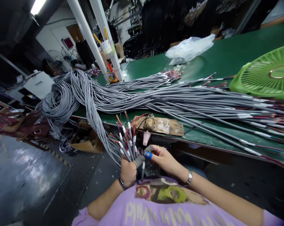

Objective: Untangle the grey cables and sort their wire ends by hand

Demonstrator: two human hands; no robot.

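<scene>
L hand [129, 171] low in front of torso, forearm angled up & fwd from lower L, wrist w/ dark bracelet [122, 183]; fingers curled in a fist round a bunch of grey cable ends [130, 147], thumb w/ grey wrap lying across toward R side. R hand [164, 158] comes in from R, forearm slanting up-left, silver bracelet [189, 177] at wrist; thumb (blue band [148, 155]) & wrapped index bent together close by L thumb, at wires on near side of bunch. Can't tell if R tips pinch a wire. Bunch stands roughly upright out of L fist, fanned a bit, white sleeves near tips, multicol. bare-ended wires above; R fingertips just right of it, below wire tips. One sleeved cable [143, 169] hangs apart, betw. the hands, under the R tips. Ahead: green bench [142, 67], long grey cable bundle [137, 100] laid across it, coils at L end. Taped board [159, 125] at bench's near edge, just beyond hands. Green fan [269, 72] far R, clear plastic bag [190, 48] farther back.
</scene>
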